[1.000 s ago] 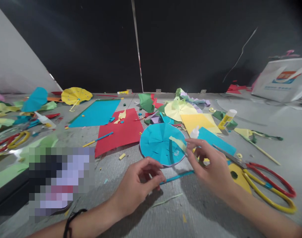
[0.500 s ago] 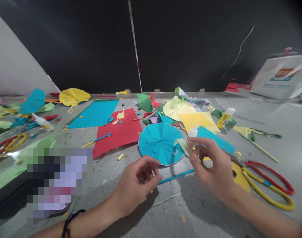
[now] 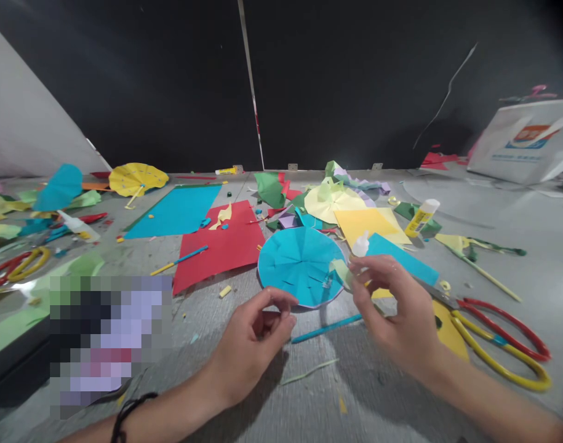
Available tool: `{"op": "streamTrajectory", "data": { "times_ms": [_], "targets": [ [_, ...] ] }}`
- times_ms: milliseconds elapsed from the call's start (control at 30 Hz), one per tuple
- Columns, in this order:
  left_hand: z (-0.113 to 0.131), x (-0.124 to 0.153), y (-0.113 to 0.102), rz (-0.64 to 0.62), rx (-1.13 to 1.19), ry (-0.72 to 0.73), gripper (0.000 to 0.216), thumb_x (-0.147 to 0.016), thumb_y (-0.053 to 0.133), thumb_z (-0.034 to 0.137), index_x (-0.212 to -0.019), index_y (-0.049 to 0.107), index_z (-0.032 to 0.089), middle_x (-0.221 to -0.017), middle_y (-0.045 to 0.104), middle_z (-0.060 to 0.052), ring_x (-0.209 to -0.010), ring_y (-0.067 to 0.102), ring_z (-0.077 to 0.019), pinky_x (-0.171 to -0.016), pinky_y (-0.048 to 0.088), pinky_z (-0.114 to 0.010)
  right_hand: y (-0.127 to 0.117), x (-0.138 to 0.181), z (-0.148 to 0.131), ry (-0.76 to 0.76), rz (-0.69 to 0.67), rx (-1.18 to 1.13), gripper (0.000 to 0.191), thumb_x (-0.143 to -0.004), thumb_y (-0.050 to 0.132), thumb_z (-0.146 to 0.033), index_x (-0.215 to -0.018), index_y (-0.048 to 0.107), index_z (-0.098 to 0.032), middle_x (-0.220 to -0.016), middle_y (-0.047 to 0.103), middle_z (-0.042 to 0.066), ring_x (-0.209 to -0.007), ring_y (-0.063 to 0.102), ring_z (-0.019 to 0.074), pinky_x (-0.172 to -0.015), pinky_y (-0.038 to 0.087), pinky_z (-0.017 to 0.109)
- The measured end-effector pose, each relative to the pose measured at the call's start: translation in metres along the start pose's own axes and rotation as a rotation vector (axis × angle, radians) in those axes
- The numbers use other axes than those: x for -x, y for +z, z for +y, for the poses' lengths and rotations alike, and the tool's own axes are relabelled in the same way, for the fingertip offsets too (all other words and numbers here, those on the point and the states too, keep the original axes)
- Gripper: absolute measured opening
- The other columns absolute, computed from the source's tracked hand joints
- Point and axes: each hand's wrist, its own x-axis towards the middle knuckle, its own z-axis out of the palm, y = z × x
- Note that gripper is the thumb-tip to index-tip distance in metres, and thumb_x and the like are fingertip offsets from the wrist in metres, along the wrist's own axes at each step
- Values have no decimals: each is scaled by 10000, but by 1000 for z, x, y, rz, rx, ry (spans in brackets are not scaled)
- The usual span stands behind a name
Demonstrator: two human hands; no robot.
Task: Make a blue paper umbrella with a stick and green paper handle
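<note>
A round blue folded-paper disc [image 3: 290,261] lies flat in front of both hands. My right hand [image 3: 394,301] is closed, its thumb and fingers pinching a pale green paper strip [image 3: 340,269]. The strip's curled free end hangs over the disc's right edge. My left hand [image 3: 258,341] hovers empty just below the disc, fingers curved, with a gap between thumb and index finger. Between the hands a thin blue stick [image 3: 325,329] rests on the table. Behind my right fingers stands a small white nozzle bottle [image 3: 361,245], its lower part hidden.
Red-and-yellow scissors [image 3: 498,344] lie at my right, near a glue stick [image 3: 422,218]. A red sheet [image 3: 221,246] and a blue sheet [image 3: 177,209] are left of the disc. Crumpled paper [image 3: 331,200] is heaped behind it. A blurred-out device [image 3: 110,338] sits at the left.
My left hand has drawn slightly left, away from the blue stick's end, which now shows. My right hand keeps its pinch on the strip and has barely moved.
</note>
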Motion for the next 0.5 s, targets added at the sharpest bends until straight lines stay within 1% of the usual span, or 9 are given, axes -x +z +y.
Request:
{"op": "streamTrajectory", "data": {
  "times_ms": [67, 167, 233, 300, 400, 500],
  "targets": [
    [-1, -1, 0, 24, 13, 8, 231, -933, 661, 402, -1038, 657, 197, -865, 580, 4, -702, 507, -126, -621, 402, -245, -4, -5, -2, -28, 83, -48, 253, -942, 622, -107, -1154, 634, -243, -1065, 683, 52, -799, 648, 165, -667, 578, 313],
    [-2, -2, -1, 15, 23, 16, 235, -937, 657, 406, -1034, 658, 192, -806, 549, 18, -703, 509, -127, -629, 403, -242, -9, -11, -4, -70, 241, -172, 270, -952, 596, -83, -1142, 656, -264, -1088, 671, 69, -959, 668, 226, -685, 604, 353],
    [-1, -2, -1, 3, 33, 21, 233, -943, 652, 408, -1029, 656, 191, -784, 543, 23, -690, 507, -125, -614, 393, -235, -11, -11, -5, -88, 267, -229, 265, -973, 565, -90, -1141, 660, -272, -1083, 669, 80, -1031, 668, 258, -675, 623, 369],
    [-1, -2, -1, 5, 31, 13, 227, -945, 653, 405, -1029, 658, 194, -803, 572, 16, -675, 513, -122, -586, 379, -228, -11, -7, -6, -94, 203, -238, 263, -978, 552, -93, -1145, 650, -271, -1076, 670, 87, -1041, 666, 268, -691, 636, 387],
    [1, -1, 1, 25, -6, 0, 215, -946, 650, 398, -1022, 670, 197, -833, 611, 5, -654, 509, -119, -558, 365, -223, -10, 1, -6, -114, 34, -205, 311, -952, 559, -51, -1169, 619, -265, -1085, 677, 87, -1057, 666, 270, -795, 634, 433],
    [4, -1, 1, 38, -50, 4, 212, -950, 628, 396, -998, 674, 195, -840, 623, 2, -631, 484, -117, -553, 362, -225, -8, 6, -8, -191, -70, -128, 384, -917, 550, 17, -1185, 592, -254, -1101, 688, 82, -1058, 687, 251, -860, 616, 423]
  ]
}}
